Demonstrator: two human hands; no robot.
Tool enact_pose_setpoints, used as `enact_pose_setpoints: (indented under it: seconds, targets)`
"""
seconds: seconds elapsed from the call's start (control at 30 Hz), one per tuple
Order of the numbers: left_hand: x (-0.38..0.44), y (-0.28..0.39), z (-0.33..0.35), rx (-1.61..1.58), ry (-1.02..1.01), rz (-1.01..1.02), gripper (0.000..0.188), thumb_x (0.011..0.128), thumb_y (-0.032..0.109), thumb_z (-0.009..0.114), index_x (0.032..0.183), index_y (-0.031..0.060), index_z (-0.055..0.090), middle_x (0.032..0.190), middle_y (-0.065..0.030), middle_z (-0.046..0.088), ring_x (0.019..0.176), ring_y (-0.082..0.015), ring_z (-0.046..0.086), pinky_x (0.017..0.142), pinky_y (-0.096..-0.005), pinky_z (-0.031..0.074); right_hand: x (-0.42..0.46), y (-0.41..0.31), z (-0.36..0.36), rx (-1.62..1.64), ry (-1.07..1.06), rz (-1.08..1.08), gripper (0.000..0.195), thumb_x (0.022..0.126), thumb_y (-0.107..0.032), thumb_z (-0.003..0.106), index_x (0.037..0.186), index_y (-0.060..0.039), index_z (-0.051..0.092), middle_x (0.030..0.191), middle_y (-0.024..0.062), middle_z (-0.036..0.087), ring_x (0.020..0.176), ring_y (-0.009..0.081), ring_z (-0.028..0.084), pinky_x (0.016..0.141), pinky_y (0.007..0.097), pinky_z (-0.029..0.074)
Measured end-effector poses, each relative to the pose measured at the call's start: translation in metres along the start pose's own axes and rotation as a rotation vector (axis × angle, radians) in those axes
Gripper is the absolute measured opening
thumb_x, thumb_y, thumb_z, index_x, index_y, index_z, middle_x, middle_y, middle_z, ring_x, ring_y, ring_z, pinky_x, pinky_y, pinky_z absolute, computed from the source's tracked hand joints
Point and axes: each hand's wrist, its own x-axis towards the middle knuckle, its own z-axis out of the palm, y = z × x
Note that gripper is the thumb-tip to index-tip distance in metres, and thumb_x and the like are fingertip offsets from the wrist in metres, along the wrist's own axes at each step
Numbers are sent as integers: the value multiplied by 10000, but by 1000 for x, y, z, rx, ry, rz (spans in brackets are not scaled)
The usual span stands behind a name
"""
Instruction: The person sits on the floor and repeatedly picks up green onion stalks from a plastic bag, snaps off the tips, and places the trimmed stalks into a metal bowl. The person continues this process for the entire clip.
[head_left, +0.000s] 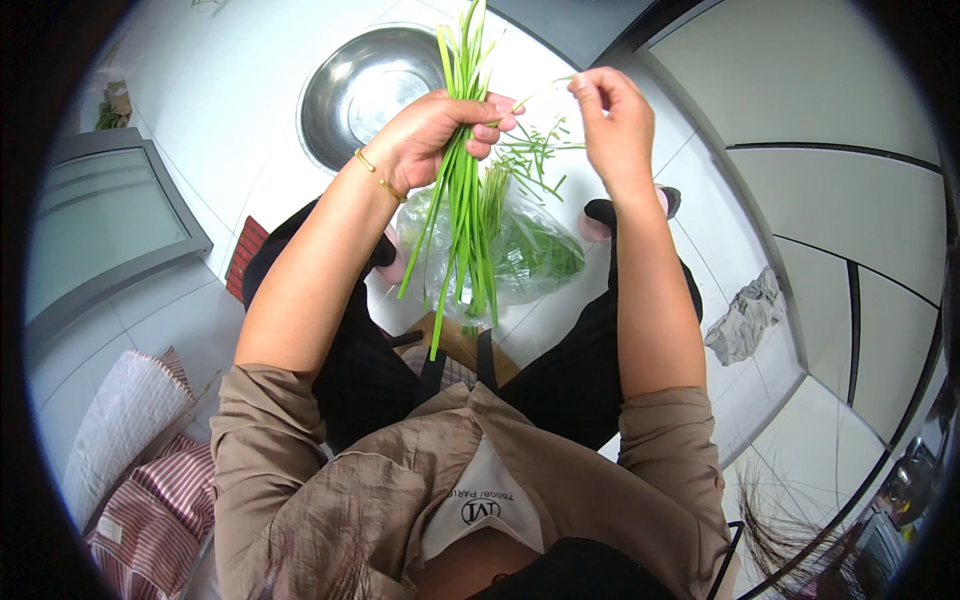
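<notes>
My left hand (457, 127) is closed around a bunch of long green garlic chives (461, 195), pale ends pointing away from me and leaf tips hanging towards my lap. My right hand (619, 120) pinches the tip of a thin pale strand (541, 94) that stretches across to the left fingertips. Below the hands, a clear plastic bag (525, 289) with more chives (551, 259) lies on the floor between my feet. Short trimmed pieces (536, 157) are scattered beyond it. A wide stainless steel basin (330, 97) stands behind my left hand, partly covered by the bunch.
A crumpled grey cloth (746, 319) lies on the tiles near the pale cabinet fronts (832, 202) at right. To the left are a grey-framed glass panel (124, 199), a red slatted mat (246, 255) and red-striped fabric (154, 517). A brown cardboard piece (502, 360) lies between my legs.
</notes>
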Motion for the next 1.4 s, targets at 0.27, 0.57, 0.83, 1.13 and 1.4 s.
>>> enact_pose_setpoints:
  seconds: [0.27,0.57,0.83,1.13,1.4]
  targets:
    - [-2,1,1,-6,28,24,209,855,25,558,1046,-53,531,882,-43,582,624,-31,457,500,-148,374,-3,-3,-8,-85,-77,71,181,771,-206,701,887,-67,699,778,46,648,641,128,567,632,264,468]
    - [-1,-7,16,77,57,20,156,859,73,597,988,-3,550,886,-63,595,618,-37,452,520,-155,381,-12,-4,12,463,-354,317,176,859,-189,667,822,-17,656,751,-6,625,659,38,503,614,217,419]
    - [1,-10,10,-108,2,-43,178,853,33,572,1006,-58,555,813,-68,584,607,-60,472,495,-166,390,-9,-17,8,116,-137,17,185,856,-185,608,796,-15,648,711,111,605,633,231,579,604,320,449]
    - [-1,-8,10,-156,-62,-110,227,838,59,581,1037,-39,530,817,-5,508,621,-36,431,509,-157,365,0,2,-4,303,-14,196,211,842,-174,663,1007,-43,662,884,17,652,665,64,531,629,214,461]
    - [-7,-8,19,-50,-50,-139,252,872,108,568,1078,-37,550,755,8,502,581,-36,431,491,-163,364,-9,-9,6,630,-298,364,180,896,-152,608,966,11,642,812,39,623,640,81,544,606,211,465]
